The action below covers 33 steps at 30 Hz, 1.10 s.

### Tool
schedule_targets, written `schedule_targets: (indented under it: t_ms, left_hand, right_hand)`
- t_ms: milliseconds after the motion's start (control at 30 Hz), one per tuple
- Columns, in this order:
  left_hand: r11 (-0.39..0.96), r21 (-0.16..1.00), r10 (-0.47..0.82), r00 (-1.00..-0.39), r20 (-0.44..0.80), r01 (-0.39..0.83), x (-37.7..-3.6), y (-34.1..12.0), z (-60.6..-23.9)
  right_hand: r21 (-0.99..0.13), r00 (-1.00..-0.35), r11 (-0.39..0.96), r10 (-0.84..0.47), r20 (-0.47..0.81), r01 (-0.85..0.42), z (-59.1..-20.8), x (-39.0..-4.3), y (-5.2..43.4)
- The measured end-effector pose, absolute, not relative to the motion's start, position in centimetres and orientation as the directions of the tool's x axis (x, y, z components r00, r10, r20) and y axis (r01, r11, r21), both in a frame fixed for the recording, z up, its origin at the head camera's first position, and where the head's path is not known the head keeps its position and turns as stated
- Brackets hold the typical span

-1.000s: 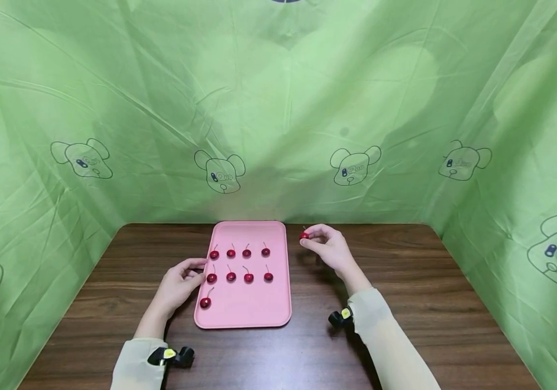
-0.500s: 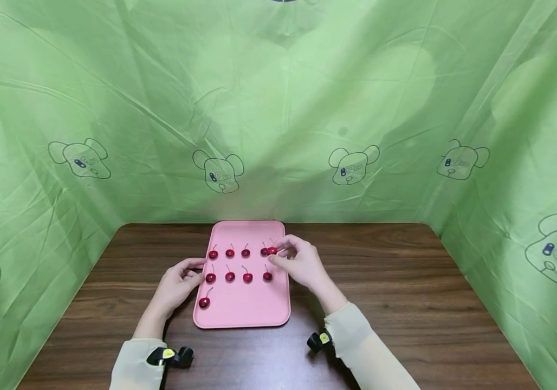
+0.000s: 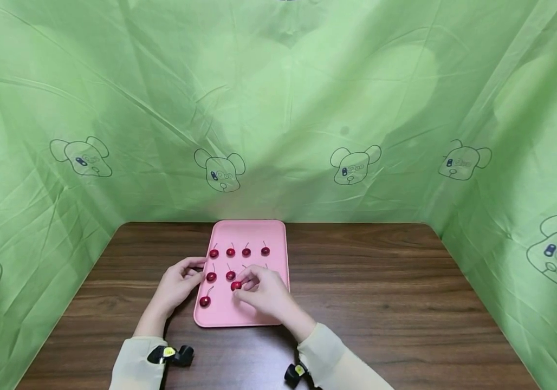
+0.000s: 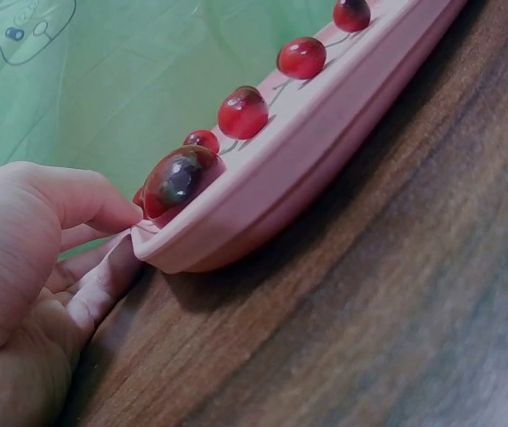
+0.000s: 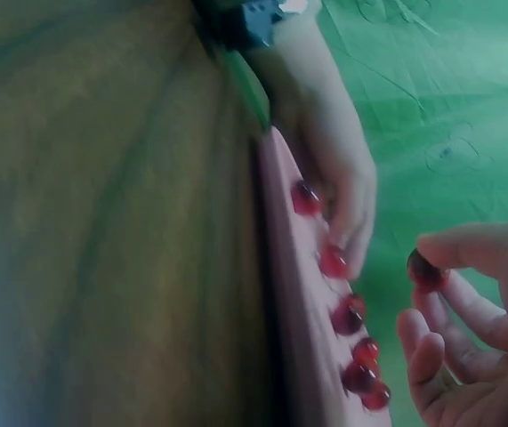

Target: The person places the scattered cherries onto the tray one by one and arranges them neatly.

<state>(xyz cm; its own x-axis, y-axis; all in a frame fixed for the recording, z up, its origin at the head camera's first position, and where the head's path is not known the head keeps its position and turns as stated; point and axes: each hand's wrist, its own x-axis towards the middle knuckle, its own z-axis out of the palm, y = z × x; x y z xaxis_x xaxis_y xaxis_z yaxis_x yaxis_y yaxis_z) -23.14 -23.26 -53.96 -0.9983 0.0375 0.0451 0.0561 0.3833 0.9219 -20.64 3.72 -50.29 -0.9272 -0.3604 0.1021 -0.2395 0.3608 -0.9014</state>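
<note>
A pink tray [image 3: 249,230] lies on the table with red cherries in rows, stems pointing mostly away. My left hand [image 3: 178,284] pinches the tray's left rim; in the left wrist view its thumb and fingertips [image 4: 116,218] meet at the edge, beside a dark red cherry [image 4: 181,182]. Between thumb and fingers, my right hand [image 3: 264,292] holds another cherry [image 3: 236,285] over the middle of the tray. That held cherry [image 5: 427,269] shows above the tray in the right wrist view. The right hand hides the right part of the second row. One cherry [image 3: 205,301] sits alone at the near left.
The brown wooden table [image 3: 381,292] extends on both sides of the tray. Green cloth [image 3: 283,135] with printed bear heads hangs behind and at the sides. Each sleeve carries a small black wrist camera [image 3: 181,356].
My right hand has carried its cherry from right of the tray, leftward and nearer, to over the tray's middle. The left hand has stayed at the left rim.
</note>
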Motion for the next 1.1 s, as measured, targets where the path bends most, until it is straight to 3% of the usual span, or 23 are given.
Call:
schedule_targets:
  t_ms: [367,1100]
  left_hand:
    - [0.383,0.921,0.044,-0.997,0.059,0.071,-24.4,-24.2,-56.4]
    - [0.357,0.93,0.065,-0.995,0.071,0.09,-24.3,-24.5,-56.3]
  right_hand:
    - [-0.914,-0.924,0.335,-0.371,0.095,-0.229,-52.1,-20.0,2.1]
    - [-0.863,-0.914,0.437,-0.401,0.065,-0.253,-53.6,-20.1,1.8]
